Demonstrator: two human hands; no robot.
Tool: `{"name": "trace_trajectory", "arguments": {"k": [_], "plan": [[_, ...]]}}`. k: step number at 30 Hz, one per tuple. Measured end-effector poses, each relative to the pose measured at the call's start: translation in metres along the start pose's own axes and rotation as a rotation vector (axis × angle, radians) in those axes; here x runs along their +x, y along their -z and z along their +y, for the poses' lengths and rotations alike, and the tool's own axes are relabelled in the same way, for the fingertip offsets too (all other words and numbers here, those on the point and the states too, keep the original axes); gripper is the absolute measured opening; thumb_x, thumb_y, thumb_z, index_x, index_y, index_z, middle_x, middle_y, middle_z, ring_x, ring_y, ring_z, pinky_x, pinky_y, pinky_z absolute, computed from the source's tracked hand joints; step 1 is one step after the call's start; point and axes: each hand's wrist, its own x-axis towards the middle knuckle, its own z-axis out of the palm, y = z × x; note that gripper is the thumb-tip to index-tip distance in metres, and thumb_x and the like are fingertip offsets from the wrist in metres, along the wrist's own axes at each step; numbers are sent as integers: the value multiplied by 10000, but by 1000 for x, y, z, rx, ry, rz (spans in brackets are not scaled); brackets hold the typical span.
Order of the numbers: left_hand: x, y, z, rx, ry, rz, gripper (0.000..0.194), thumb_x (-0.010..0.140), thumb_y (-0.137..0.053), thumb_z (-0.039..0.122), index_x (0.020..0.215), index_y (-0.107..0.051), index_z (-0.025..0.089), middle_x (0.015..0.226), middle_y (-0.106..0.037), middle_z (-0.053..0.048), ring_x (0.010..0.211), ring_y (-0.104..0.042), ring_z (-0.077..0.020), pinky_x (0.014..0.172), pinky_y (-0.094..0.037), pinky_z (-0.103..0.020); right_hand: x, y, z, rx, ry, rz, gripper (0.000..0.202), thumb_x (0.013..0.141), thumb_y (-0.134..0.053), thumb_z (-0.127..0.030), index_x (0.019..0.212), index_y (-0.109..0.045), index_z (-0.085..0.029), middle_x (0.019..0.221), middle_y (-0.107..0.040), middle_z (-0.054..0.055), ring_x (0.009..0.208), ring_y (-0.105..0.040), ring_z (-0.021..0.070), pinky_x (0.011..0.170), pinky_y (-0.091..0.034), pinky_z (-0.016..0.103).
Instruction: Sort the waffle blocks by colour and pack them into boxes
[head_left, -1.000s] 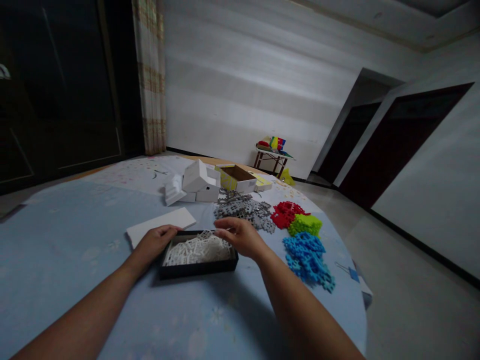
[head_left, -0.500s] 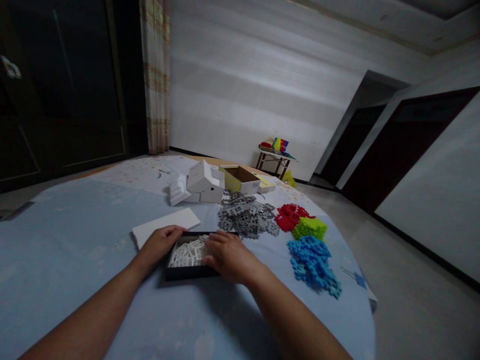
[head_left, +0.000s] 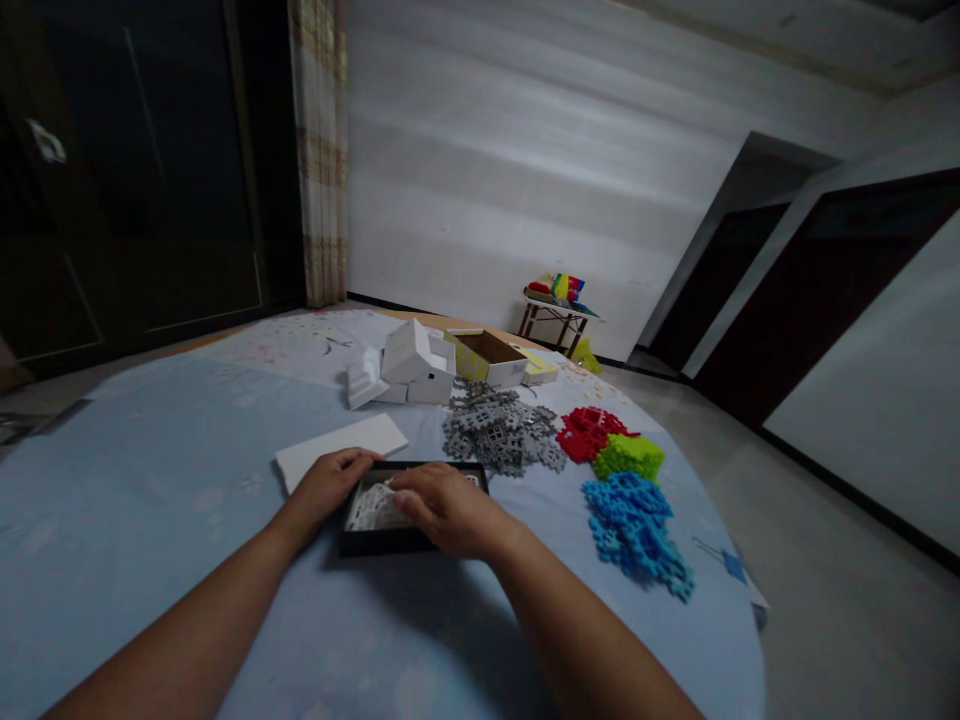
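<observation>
A shallow black box [head_left: 386, 543] with white plastic pieces [head_left: 373, 510] inside lies in front of me on the table. My left hand [head_left: 332, 482] grips the box's far left corner, thumb and fingers closed at its rim. Inside the box, my right hand [head_left: 448, 508] rests over the white pieces, its fingers stretched out and thumb apart. It covers much of the right half, and I see nothing held in it. Partly behind my left hand lies a flat white lid or board [head_left: 341, 447].
Beyond the box lies a heap of grey interlocking pieces [head_left: 501, 430]. Red [head_left: 592, 430], green [head_left: 628, 457] and blue pieces [head_left: 637, 530] are piled at the right. White boxes [head_left: 418, 365] and an opened yellow-and-white box [head_left: 506, 372] stand farther back on the blue tablecloth [head_left: 187, 500].
My right hand has shifted left across the white pieces and now hides more of them. The left hand keeps its place at the box corner. My view has turned slightly left.
</observation>
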Motion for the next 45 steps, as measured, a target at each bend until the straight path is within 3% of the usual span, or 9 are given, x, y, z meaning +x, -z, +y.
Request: {"name": "trace_trajectory", "arguments": {"k": [5,10,14,18,24,29,34,40,45], "plan": [[-2,0,4,14,21,-8,391,635,-513,504,749,-698,180,750,-718,-31,747,-639,-224,704,-480,-298,-12,9,4,-134,-18,-117,249,922,-388,-291,911,-620,-202,996,-656,43,1047,-525,185,930,-330,340],[-3,1,7,47,20,-28,395,623,-543,523,768,-696,189,767,-719,-30,796,-640,-240,748,-477,-317,-31,22,12,-245,-148,-130,251,910,-414,-286,786,-611,-193,946,-659,32,1104,-466,219,913,-287,382],[-7,-1,11,103,-80,-81,574,622,-589,545,1044,-624,158,1015,-687,-82,974,-606,-252,877,-445,-349,-45,32,26,-243,-201,-68,281,920,-396,-259,773,-623,-184,897,-669,39,1087,-473,212,921,-260,380],[-13,-4,17,335,-190,-82,759,633,-579,588,1239,-486,142,1252,-553,-127,1155,-498,-266,990,-359,-374,-52,37,32,-208,-230,36,307,935,-371,-291,844,-643,-183,913,-667,54,1015,-497,197,888,-276,362],[-17,-11,17,621,-137,-59,785,608,-545,654,1234,-499,182,1270,-532,-118,1202,-447,-301,1004,-326,-402,-50,28,26,-200,-169,-1,267,921,-403,-292,818,-631,-198,900,-672,21,995,-492,194,877,-261,362],[-11,-10,7,619,-85,-79,795,607,-537,638,1243,-485,164,1261,-543,-125,1180,-475,-299,977,-360,-383,-41,16,19,-182,-108,-55,215,906,-434,-338,907,-630,-250,1033,-656,-7,1111,-438,220,916,-220,404],[-9,-3,4,566,-95,-112,653,645,-502,474,1213,-514,152,1220,-581,-107,1134,-521,-271,951,-394,-340,-42,21,23,-219,-150,-36,239,900,-449,-306,787,-628,-196,900,-678,24,1048,-478,201,906,-232,382],[-16,-9,19,649,-86,2,585,722,-410,501,1212,-514,197,1250,-557,-97,1181,-474,-285,965,-358,-405,-44,24,30,-235,-195,91,241,912,-430,-305,850,-640,-203,913,-681,37,1020,-489,189,916,-222,378],[-24,-23,31,766,-102,-9,706,652,-519,566,1264,-469,218,1278,-529,-118,1191,-443,-340,945,-332,-495,-42,19,30,-211,-178,20,238,903,-449,-339,821,-638,-220,985,-677,9,1096,-445,219,925,-207,404]]}}
